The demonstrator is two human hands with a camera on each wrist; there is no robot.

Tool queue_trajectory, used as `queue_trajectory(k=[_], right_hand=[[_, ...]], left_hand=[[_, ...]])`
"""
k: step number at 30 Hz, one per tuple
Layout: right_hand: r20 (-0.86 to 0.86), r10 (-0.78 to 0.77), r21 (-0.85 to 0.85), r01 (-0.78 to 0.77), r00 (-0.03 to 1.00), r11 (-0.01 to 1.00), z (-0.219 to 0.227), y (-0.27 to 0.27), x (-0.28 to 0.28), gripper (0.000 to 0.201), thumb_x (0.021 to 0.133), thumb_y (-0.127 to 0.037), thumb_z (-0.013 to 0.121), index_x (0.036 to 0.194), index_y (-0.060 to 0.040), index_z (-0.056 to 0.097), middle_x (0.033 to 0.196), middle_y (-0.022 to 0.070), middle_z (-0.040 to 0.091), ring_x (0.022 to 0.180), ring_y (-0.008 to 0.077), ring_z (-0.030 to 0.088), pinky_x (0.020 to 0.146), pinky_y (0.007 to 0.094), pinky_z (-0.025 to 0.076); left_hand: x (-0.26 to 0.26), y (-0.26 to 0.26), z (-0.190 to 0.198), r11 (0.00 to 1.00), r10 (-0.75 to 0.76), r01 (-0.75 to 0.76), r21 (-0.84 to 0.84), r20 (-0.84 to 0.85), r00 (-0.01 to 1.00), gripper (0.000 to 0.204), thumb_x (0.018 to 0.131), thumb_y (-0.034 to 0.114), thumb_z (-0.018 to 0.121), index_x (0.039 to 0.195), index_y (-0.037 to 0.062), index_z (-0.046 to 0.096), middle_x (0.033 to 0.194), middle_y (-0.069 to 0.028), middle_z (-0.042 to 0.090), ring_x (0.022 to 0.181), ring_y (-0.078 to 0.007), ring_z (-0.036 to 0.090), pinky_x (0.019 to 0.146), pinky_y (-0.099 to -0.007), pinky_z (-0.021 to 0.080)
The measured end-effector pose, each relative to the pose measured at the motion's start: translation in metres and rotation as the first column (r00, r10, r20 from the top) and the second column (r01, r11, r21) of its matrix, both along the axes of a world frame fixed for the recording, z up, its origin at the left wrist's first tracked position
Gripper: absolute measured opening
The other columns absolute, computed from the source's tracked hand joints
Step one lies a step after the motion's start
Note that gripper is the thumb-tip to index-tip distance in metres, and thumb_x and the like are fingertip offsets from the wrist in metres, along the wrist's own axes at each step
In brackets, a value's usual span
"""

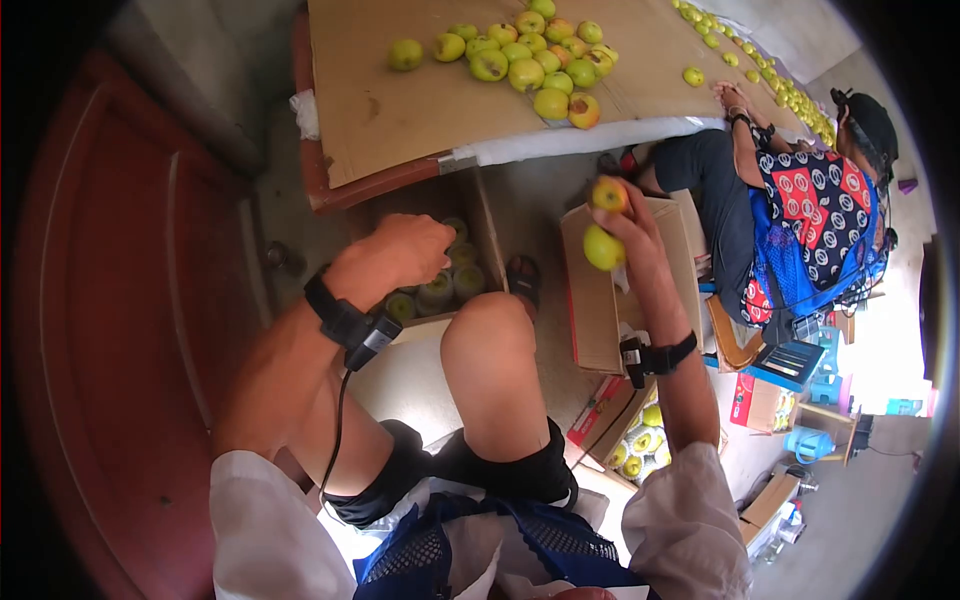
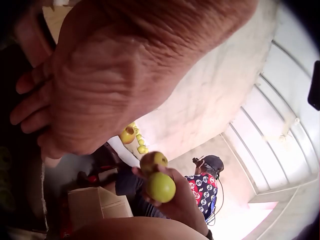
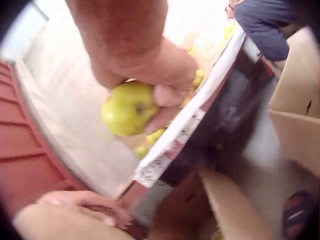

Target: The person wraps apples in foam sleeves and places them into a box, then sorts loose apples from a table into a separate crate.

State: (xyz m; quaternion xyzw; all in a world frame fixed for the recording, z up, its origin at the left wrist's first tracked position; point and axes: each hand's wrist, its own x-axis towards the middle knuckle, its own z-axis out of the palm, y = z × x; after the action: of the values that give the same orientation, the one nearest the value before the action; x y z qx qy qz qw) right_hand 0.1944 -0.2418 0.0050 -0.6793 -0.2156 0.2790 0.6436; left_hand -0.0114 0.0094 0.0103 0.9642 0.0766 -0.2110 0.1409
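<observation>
My right hand (image 1: 641, 238) holds two apples above an open carton in the head view. One is a reddish-yellow apple (image 1: 608, 194); beside it is a yellow-green apple (image 1: 603, 248), also large in the right wrist view, where the green apple (image 3: 122, 110) is partly covered by fingers. Over a carton between the table and my knees hovers my left hand (image 1: 402, 250), its fingers loosely bent with no object visible in them. Below that hand, several apples in pale foam sleeves (image 1: 436, 292) sit inside the carton (image 1: 488, 225), partly hidden by the hand.
A cardboard-covered table (image 1: 390, 120) carries a pile of apples (image 1: 527, 72). The second carton (image 1: 595, 310) stands by my right forearm, and a box of sleeved apples (image 1: 640, 450) lies behind it. Another person (image 1: 815, 210) sits at the right. A red door (image 1: 120, 300) is left.
</observation>
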Motion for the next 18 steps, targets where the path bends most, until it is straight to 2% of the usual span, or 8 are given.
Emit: queue_trajectory(k=[3, 7, 8, 10, 13, 15, 16, 18], right_hand=[[0.26, 0.08, -0.052, -0.069, 0.962, 0.996, -0.003, 0.055, 0.018, 0.061, 0.084, -0.017, 0.076, 0.139, -0.0036, 0.054, 0.119, 0.0087, 0.063, 0.11, 0.0187, 0.061, 0.094, 0.0321, 0.051], [0.29, 0.094, -0.056, -0.081, 0.952, 0.995, -0.012, 0.09, 0.014, 0.061, 0.083, -0.017, 0.077, 0.137, -0.002, 0.055, 0.118, 0.0106, 0.065, 0.107, 0.0177, 0.062, 0.094, 0.0323, 0.05], [0.161, 0.13, -0.036, -0.126, 0.978, 0.991, -0.012, 0.084, 0.009, 0.06, 0.083, -0.017, 0.078, 0.137, -0.0019, 0.055, 0.117, 0.0102, 0.065, 0.104, 0.0177, 0.063, 0.093, 0.0326, 0.05], [0.097, 0.103, -0.079, -0.096, 0.99, 0.992, -0.008, 0.078, -0.001, 0.059, 0.083, -0.017, 0.078, 0.136, -0.0023, 0.056, 0.114, 0.0091, 0.066, 0.102, 0.018, 0.064, 0.092, 0.0332, 0.052], [0.092, 0.106, -0.039, -0.102, 0.99, 0.994, -0.025, 0.066, 0.013, 0.059, 0.083, -0.015, 0.078, 0.136, -0.0023, 0.057, 0.114, 0.0092, 0.067, 0.102, 0.0189, 0.065, 0.09, 0.0352, 0.054], [0.104, 0.092, -0.108, -0.081, 0.99, 0.991, -0.023, 0.046, 0.018, 0.059, 0.085, -0.023, 0.078, 0.138, -0.0051, 0.06, 0.118, 0.0065, 0.067, 0.111, 0.0177, 0.063, 0.096, 0.0331, 0.05], [0.211, 0.106, -0.19, -0.065, 0.972, 0.98, -0.011, 0.034, 0.016, 0.059, 0.087, -0.026, 0.076, 0.139, -0.0049, 0.059, 0.12, 0.0069, 0.067, 0.112, 0.0176, 0.063, 0.097, 0.033, 0.05], [0.117, 0.126, -0.247, -0.094, 0.985, 0.964, 0.012, 0.001, -0.001, 0.06, 0.09, -0.023, 0.071, 0.145, -0.0075, 0.054, 0.127, 0.0081, 0.063, 0.116, 0.0177, 0.06, 0.101, 0.0305, 0.047]], left_hand=[[-0.003, 0.002, -0.001, 1.0, -0.008, 0.008, 0.003, 0.043, 0.999, 0.025, 0.096, 0.024, 0.068, 0.103, 0.0002, 0.067, 0.099, -0.0203, 0.072, 0.101, -0.0408, 0.068, 0.085, -0.0518, 0.054], [-0.008, 0.006, 0.011, 1.0, 0.015, -0.016, 0.01, 0.077, 0.997, 0.025, 0.095, 0.024, 0.068, 0.103, 0.0004, 0.067, 0.102, -0.0199, 0.071, 0.102, -0.0401, 0.068, 0.085, -0.051, 0.054], [-0.009, 0.003, 0.012, 1.0, 0.02, -0.02, 0.005, 0.063, 0.998, 0.024, 0.095, 0.023, 0.068, 0.103, 0.0005, 0.067, 0.102, -0.0199, 0.071, 0.102, -0.0399, 0.067, 0.085, -0.0509, 0.054], [-0.011, 0.005, 0.006, 1.0, 0.016, -0.015, -0.005, 0.104, 0.994, 0.024, 0.093, 0.023, 0.069, 0.103, 0.001, 0.067, 0.102, -0.0196, 0.071, 0.1, -0.0402, 0.068, 0.084, -0.0509, 0.055], [-0.011, 0.013, 0.005, 0.999, 0.003, -0.009, 0.041, 0.129, 0.992, 0.023, 0.092, 0.021, 0.07, 0.104, 0.0016, 0.067, 0.101, -0.0201, 0.071, 0.1, -0.041, 0.067, 0.084, -0.051, 0.055], [-0.011, 0.008, 0.006, 0.999, -0.022, 0.019, 0.037, 0.088, 0.996, 0.023, 0.092, 0.02, 0.069, 0.106, 0.002, 0.067, 0.102, -0.0211, 0.07, 0.1, -0.0417, 0.067, 0.084, -0.0506, 0.054], [-0.008, 0.008, 0.008, 0.999, -0.033, 0.032, 0.018, 0.063, 0.997, 0.022, 0.093, 0.019, 0.068, 0.108, 0.0023, 0.066, 0.103, -0.0217, 0.07, 0.1, -0.042, 0.067, 0.084, -0.0502, 0.053], [-0.012, 0.015, -0.01, 0.991, -0.024, 0.054, -0.119, 0.238, 0.971, 0.023, 0.095, 0.02, 0.067, 0.106, -0.0002, 0.067, 0.097, -0.0227, 0.072, 0.097, -0.0415, 0.069, 0.082, -0.0519, 0.053]])
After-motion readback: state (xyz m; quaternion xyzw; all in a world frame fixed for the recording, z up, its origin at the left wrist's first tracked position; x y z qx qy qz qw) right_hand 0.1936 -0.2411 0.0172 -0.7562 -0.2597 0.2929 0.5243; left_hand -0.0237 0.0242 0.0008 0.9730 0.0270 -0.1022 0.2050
